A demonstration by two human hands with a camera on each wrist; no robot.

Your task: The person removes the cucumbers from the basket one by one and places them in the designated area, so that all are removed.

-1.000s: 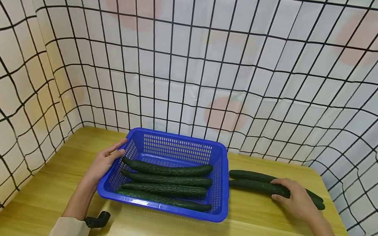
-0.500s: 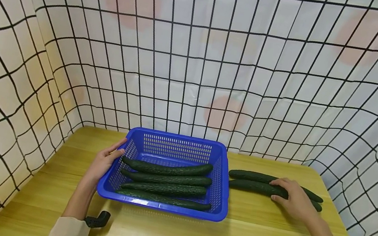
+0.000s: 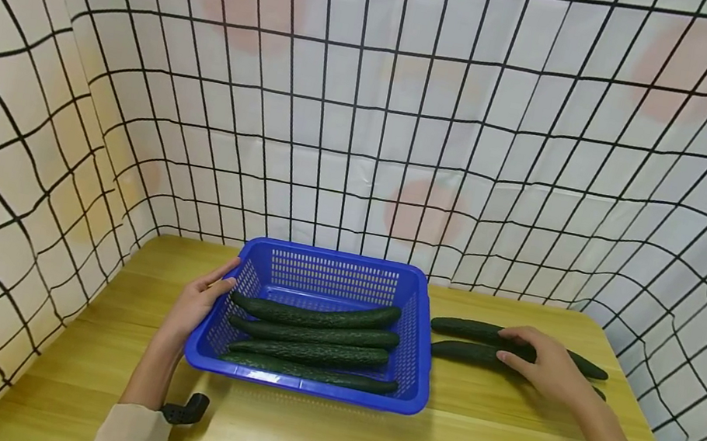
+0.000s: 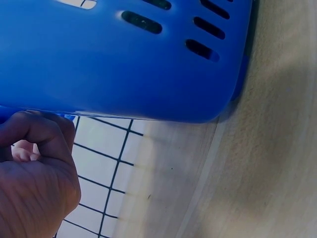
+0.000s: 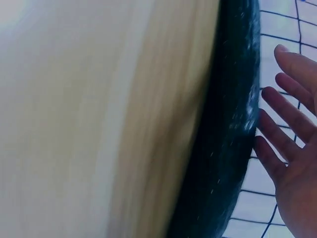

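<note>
Left hand (image 3: pixel 192 306): same spot as a second ago, pinching the nearest rim of the blue, slotted plastic basket (image 3: pixel 310 386).
Basket load: four long, dark-green cucumbers (image 3: pixel 312 333), lying just right of that hand, unmoved.
Right hand (image 3: pixel 548 365): it's loosening! Fingers spread now, edging basketward; contact, I can't tell.
Under that hand: far loose cucumber (image 3: pixel 465 328), near loose cucumber (image 3: pixel 465 352), and a gap's opening between them!

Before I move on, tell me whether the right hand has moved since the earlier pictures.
Yes, slightly: in the head view, the right hand has shifted away from the right edge of the table, toward the blue basket.
</note>
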